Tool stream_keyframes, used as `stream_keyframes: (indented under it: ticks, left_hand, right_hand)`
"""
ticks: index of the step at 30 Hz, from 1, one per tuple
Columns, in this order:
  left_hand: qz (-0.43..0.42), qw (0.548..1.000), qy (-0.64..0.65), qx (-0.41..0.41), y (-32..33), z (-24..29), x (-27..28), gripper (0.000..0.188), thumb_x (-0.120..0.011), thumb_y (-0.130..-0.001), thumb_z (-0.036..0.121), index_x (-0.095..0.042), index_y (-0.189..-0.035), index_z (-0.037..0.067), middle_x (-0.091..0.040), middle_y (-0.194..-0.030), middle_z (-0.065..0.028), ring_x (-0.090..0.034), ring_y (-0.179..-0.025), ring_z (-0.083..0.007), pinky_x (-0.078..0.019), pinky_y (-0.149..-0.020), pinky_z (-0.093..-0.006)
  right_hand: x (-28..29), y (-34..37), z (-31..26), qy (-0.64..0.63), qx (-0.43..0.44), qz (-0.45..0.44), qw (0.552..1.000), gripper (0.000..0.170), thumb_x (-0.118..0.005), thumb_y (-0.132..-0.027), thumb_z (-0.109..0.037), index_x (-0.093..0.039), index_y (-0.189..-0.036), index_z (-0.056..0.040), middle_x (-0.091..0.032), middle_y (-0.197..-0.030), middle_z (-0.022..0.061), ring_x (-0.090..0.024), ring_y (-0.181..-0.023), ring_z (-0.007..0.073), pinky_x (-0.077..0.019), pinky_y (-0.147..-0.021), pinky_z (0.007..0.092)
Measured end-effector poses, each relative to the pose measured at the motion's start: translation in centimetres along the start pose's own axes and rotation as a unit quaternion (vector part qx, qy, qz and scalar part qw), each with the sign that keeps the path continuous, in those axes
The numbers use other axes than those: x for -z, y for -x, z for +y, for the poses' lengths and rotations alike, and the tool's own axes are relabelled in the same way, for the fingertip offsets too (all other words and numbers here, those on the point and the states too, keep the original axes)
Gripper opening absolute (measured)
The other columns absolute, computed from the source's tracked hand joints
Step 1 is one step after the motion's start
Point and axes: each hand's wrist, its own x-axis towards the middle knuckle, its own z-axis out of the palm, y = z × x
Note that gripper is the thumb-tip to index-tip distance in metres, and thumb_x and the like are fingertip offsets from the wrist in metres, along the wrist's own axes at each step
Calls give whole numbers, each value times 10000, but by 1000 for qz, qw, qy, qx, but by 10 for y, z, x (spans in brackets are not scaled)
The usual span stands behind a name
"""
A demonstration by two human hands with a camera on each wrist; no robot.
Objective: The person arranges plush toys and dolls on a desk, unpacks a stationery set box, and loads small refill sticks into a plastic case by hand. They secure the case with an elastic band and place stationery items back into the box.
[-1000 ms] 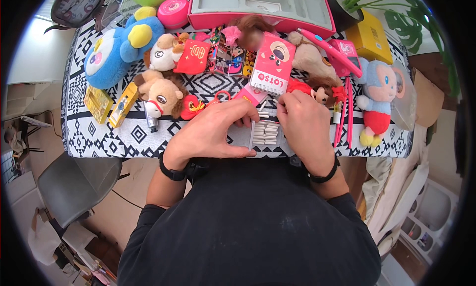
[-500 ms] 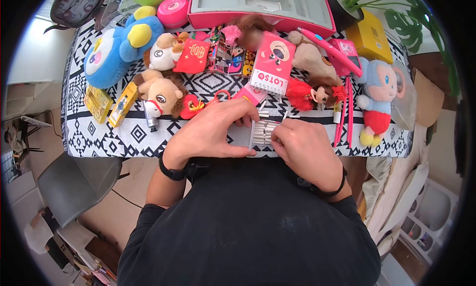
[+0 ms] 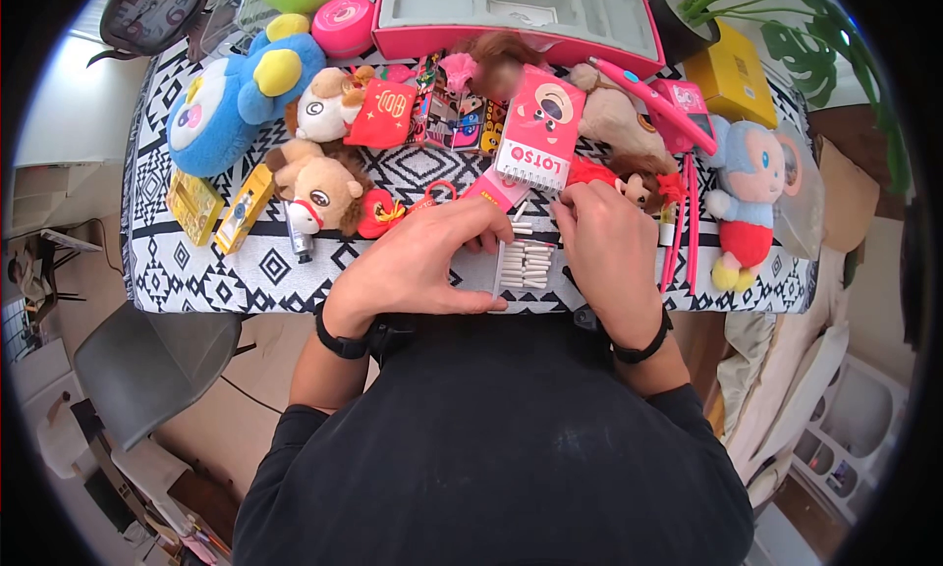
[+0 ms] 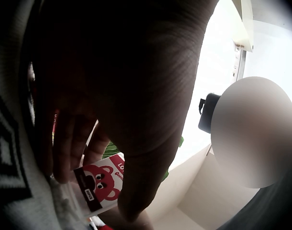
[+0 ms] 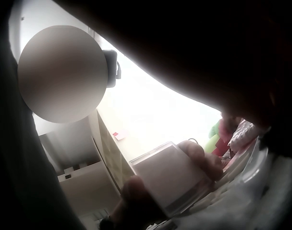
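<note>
In the head view a small clear plastic box [image 3: 499,283] stands at the table's near edge, with several short white sticks [image 3: 526,264] stacked in two columns. My left hand [image 3: 417,257] grips the box from the left, thumb at its near end and fingers at its far end. A red bear picture [image 4: 102,184] on its lid shows between thumb and fingers in the left wrist view. Just right of the box, my right hand [image 3: 611,242] has its fingertips bent close together over the cloth; I cannot tell whether they pinch a stick. A few loose white sticks [image 3: 520,212] lie beyond the box.
A pink Lotso notepad [image 3: 540,124] lies beyond the hands among plush toys, such as a brown horse [image 3: 319,188] and a blue-and-red one [image 3: 748,188]. Pink rods [image 3: 693,232] lie at right, yellow boxes [image 3: 243,211] at left. A big pink-edged box [image 3: 521,46] stands behind.
My right hand went from the far right of the box down to the sticks in it, then back up and away to the cloth. The left hand keeps its grip in place.
</note>
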Motion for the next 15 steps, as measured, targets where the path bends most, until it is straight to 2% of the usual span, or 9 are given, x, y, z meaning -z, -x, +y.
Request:
stream_keyframes:
  ticks: [6, 9, 11, 15]
  left_hand:
    - [-3, 1000, 4, 2, 0, 0, 0, 621, -1067, -802, 222, -727, -1291, 49, -780, -1260, -95, -769, -1051, -268, -650, -941, -400]
    - [-7, 1000, 1, 7, 0, 1, 0, 620, -1067, -803, 223, -727, -1291, 48, -779, -1261, -97, -770, -1054, -271, -650, -942, -401]
    - [-6, 1000, 2, 7, 0, 1, 0, 620, -1067, -803, 224, -726, -1290, 49, -779, -1261, -98, -770, -1054, -272, -650, -941, -402]
    - [-5, 1000, 6, 6, 0, 0, 0, 621, -1069, -802, 229, -726, -1288, 51, -779, -1262, -96, -772, -1054, -272, -651, -938, -404]
  right_hand:
    - [25, 7, -5, -12, -19, -25, 999, 96, -890, -974, -122, -823, -1004, -61, -751, -880, 87, -779, -801, 321, -600, -712, 455]
    - [39, 15, -7, -65, 1, -75, 995, 98, -861, -980, -112, -777, -976, -59, -732, -912, 99, -781, -854, 333, -612, -707, 474]
    - [40, 18, -6, -129, 51, -112, 984, 106, -870, -972, -114, -780, -986, -59, -734, -916, 100, -779, -853, 337, -608, -713, 473]
    - [39, 18, -8, -121, 61, -122, 983, 122, -883, -965, -128, -784, -992, -62, -738, -922, 96, -781, -855, 336, -610, -724, 470]
